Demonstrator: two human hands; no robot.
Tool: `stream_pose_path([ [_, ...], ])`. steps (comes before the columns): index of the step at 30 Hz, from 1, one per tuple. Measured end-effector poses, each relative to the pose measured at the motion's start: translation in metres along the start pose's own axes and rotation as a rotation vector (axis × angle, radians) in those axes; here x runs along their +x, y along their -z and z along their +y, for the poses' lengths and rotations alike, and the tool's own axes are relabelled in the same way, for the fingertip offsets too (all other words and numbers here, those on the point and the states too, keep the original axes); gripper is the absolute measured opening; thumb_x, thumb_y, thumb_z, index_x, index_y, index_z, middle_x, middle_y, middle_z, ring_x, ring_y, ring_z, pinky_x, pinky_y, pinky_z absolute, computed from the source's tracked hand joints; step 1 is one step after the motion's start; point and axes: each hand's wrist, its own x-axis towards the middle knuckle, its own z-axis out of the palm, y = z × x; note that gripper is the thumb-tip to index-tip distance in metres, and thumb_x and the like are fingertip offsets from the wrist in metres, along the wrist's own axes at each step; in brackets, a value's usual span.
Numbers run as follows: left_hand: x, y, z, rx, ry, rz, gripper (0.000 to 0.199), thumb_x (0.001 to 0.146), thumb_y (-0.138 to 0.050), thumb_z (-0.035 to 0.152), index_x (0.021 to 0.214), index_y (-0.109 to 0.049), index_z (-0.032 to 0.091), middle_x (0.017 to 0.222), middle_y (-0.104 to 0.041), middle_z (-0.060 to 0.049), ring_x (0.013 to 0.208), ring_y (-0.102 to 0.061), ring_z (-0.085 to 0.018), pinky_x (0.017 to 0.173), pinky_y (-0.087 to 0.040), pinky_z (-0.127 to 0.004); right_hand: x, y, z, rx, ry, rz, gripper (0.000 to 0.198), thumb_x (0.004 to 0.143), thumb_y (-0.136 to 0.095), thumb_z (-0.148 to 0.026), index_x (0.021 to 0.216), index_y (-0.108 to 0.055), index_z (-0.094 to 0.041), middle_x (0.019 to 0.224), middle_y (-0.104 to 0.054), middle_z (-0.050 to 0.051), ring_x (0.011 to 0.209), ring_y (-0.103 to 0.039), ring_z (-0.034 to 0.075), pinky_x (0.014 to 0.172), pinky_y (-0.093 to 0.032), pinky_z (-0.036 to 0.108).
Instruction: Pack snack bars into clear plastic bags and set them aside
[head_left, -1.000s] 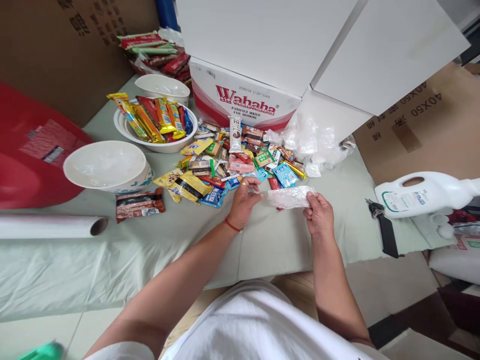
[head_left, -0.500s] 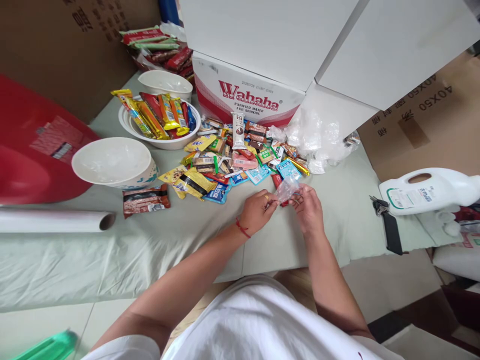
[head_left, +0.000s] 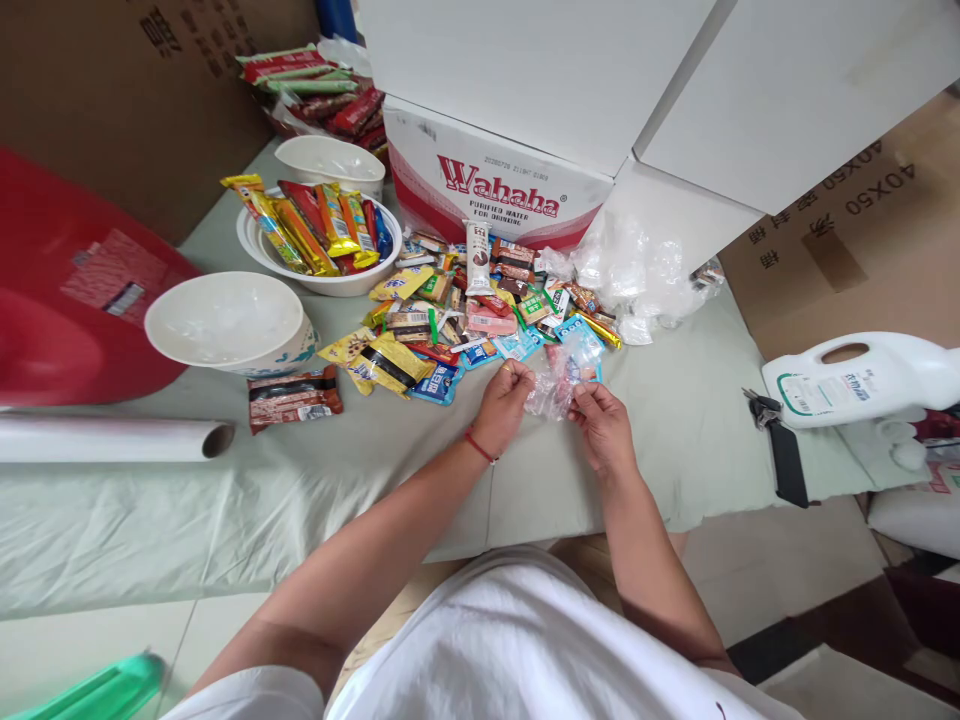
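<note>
Between my two hands a clear plastic bag [head_left: 551, 388] is stretched out, its far side overlapping the snack pile. My left hand [head_left: 504, 408] pinches its left edge, a red cord around the wrist. The right edge is pinched by my right hand [head_left: 602, 425]. Just beyond lies a heap of small wrapped snacks [head_left: 491, 318], with a blue packet [head_left: 581, 335] partly behind the bag. A yellow packet [head_left: 391, 362] and a dark blue packet [head_left: 437, 384] lie left of my left hand. More crumpled clear bags [head_left: 634, 270] are piled at the heap's right.
At left stand a white bowl of snack bars [head_left: 330, 283], a patterned paper bowl [head_left: 225, 325], a brown packet [head_left: 294, 400], a white roll [head_left: 112, 438] and a red container [head_left: 82, 280]. A Wahaha carton [head_left: 495, 190] blocks the back. Keys [head_left: 763, 408] and a white jug [head_left: 862, 380] are right.
My hands have drawn apart, the left one moving left and slightly forward. The clear bag, bunched between the fingers before, is now spread wider.
</note>
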Motion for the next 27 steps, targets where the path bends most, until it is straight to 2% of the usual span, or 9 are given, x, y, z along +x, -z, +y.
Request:
stream_pose_path([
  [3, 0.005, 0.003, -0.002, -0.031, 0.006, 0.110, 0.027, 0.086, -0.068, 0.042, 0.080, -0.049, 0.023, 0.074, -0.049, 0.004, 0.069, -0.045, -0.013, 0.064, -0.040, -0.026, 0.001, 0.010, -0.001, 0.051, 0.000, 0.026, 0.037, 0.070, -0.088, -0.051, 0.073, -0.065, -0.021, 0.071, -0.057, -0.003, 0.067, -0.049, 0.012, 0.063, -0.043, 0.025],
  [6, 0.010, 0.006, -0.002, -0.046, 0.031, 0.149, 0.028, 0.087, -0.066, 0.043, 0.081, -0.048, 0.024, 0.073, -0.047, 0.004, 0.066, -0.046, -0.013, 0.061, -0.040, -0.025, 0.000, 0.020, -0.001, 0.045, 0.006, 0.019, 0.037, 0.071, -0.088, -0.050, 0.073, -0.064, -0.022, 0.072, -0.056, -0.003, 0.068, -0.050, 0.013, 0.064, -0.044, 0.025],
  [9, 0.010, 0.005, 0.005, -0.115, 0.076, 0.128, 0.034, 0.086, -0.068, 0.050, 0.079, -0.047, 0.024, 0.071, -0.048, 0.004, 0.064, -0.049, -0.013, 0.060, -0.042, -0.025, -0.002, 0.028, -0.002, -0.003, 0.058, -0.024, 0.035, 0.074, -0.085, -0.052, 0.075, -0.065, -0.023, 0.075, -0.057, -0.003, 0.071, -0.052, 0.013, 0.069, -0.046, 0.027],
  [13, 0.007, 0.004, 0.019, -0.257, 0.217, 0.004, 0.048, 0.081, -0.071, 0.065, 0.082, -0.051, 0.023, 0.069, -0.054, 0.003, 0.062, -0.055, -0.013, 0.055, -0.043, -0.025, -0.004, 0.036, -0.004, -0.035, 0.091, -0.077, 0.032, 0.076, -0.084, -0.050, 0.076, -0.067, -0.023, 0.075, -0.058, -0.003, 0.068, -0.051, 0.013, 0.066, -0.045, 0.026],
  [16, 0.003, 0.004, 0.022, -0.116, 0.263, -0.104, 0.050, 0.069, -0.087, 0.055, 0.086, -0.055, 0.021, 0.066, -0.057, 0.005, 0.054, -0.051, -0.010, 0.048, -0.036, -0.022, -0.005, 0.036, -0.006, -0.010, 0.072, -0.089, 0.032, 0.077, -0.084, -0.050, 0.077, -0.068, -0.023, 0.072, -0.058, -0.003, 0.065, -0.051, 0.012, 0.063, -0.045, 0.025],
  [18, 0.002, 0.004, 0.021, -0.036, 0.268, -0.124, 0.044, 0.070, -0.087, 0.047, 0.082, -0.054, 0.020, 0.061, -0.055, 0.006, 0.049, -0.046, -0.008, 0.045, -0.030, -0.021, -0.005, 0.034, -0.007, 0.014, 0.060, -0.077, 0.034, 0.077, -0.085, -0.051, 0.076, -0.067, -0.022, 0.069, -0.056, -0.004, 0.063, -0.049, 0.012, 0.060, -0.044, 0.024],
  [22, 0.004, 0.005, 0.017, -0.096, 0.254, -0.040, 0.034, 0.082, -0.075, 0.041, 0.077, -0.048, 0.022, 0.053, -0.047, 0.009, 0.044, -0.038, -0.007, 0.043, -0.024, -0.021, -0.009, 0.029, -0.010, 0.074, 0.013, -0.065, 0.038, 0.077, -0.083, -0.057, 0.079, -0.066, -0.023, 0.078, -0.061, -0.001, 0.064, -0.053, 0.012, 0.058, -0.046, 0.025],
  [25, 0.006, 0.006, 0.018, -0.172, 0.267, -0.001, 0.034, 0.081, -0.074, 0.040, 0.076, -0.045, 0.023, 0.052, -0.044, 0.010, 0.041, -0.035, -0.006, 0.041, -0.024, -0.021, -0.017, 0.026, -0.010, 0.070, -0.007, -0.078, 0.038, 0.073, -0.087, -0.052, 0.093, -0.069, -0.025, 0.089, -0.065, 0.001, 0.074, -0.058, 0.013, 0.061, -0.050, 0.024],
  [27, 0.007, 0.006, 0.019, -0.197, 0.270, 0.021, 0.036, 0.080, -0.076, 0.040, 0.077, -0.045, 0.023, 0.053, -0.045, 0.010, 0.041, -0.034, -0.006, 0.039, -0.022, -0.020, -0.023, 0.022, -0.007, 0.058, -0.012, -0.071, 0.044, 0.068, -0.092, -0.046, 0.101, -0.069, -0.027, 0.095, -0.066, 0.000, 0.080, -0.060, 0.014, 0.063, -0.052, 0.023],
])
